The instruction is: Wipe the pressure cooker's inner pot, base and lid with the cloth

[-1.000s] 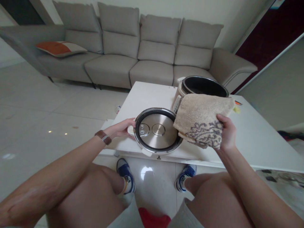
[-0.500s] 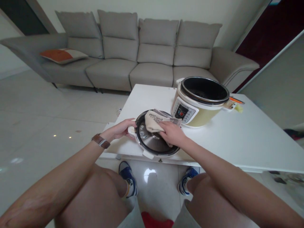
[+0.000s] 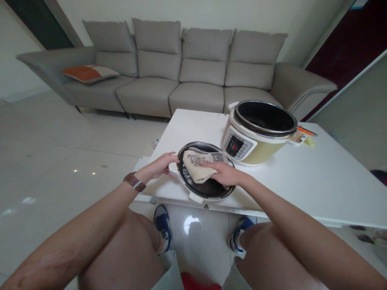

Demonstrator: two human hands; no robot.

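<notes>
The round lid (image 3: 208, 193) of a pressure cooker lies with its metal inner side up near the front edge of the white table. My left hand (image 3: 163, 165) grips the lid's left edge by its white side handle. Folded beige cloth (image 3: 198, 166) with a dark print is pressed to the lid's inner side, and my right hand (image 3: 225, 174) is closed on it. The cloth and hand cover much of the metal. Just beyond to the right stands the cooker body (image 3: 256, 133), its top uncovered and its dark inner pot (image 3: 266, 117) showing.
An orange-edged object (image 3: 306, 131) and something yellowish lie behind the cooker's right side on the white table (image 3: 320, 181). Beyond the table stands a grey sofa (image 3: 202, 94) with an orange and white cushion (image 3: 90, 73). My feet are on the tiled floor below.
My right hand has moved the cloth slightly toward the lid's left and front part. My left hand keeps its hold on the lid. The whole view has shifted a little.
</notes>
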